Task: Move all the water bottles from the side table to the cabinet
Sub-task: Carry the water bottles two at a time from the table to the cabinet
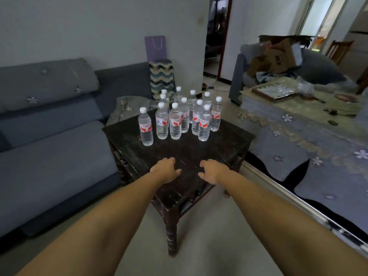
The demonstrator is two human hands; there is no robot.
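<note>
Several clear water bottles with white caps and red-and-white labels stand upright in a cluster on the far half of a dark wooden side table. One bottle stands a little apart at the left. My left hand and my right hand hover side by side over the near part of the tabletop, short of the bottles. Both hands hold nothing, their fingers loosely curled and apart. No cabinet is in view.
A blue-grey sofa runs along the left of the table. A low table under a flowered cloth stands to the right, with a tray on it. Behind are a purple bag, a zigzag-patterned bag, an open doorway and cardboard boxes.
</note>
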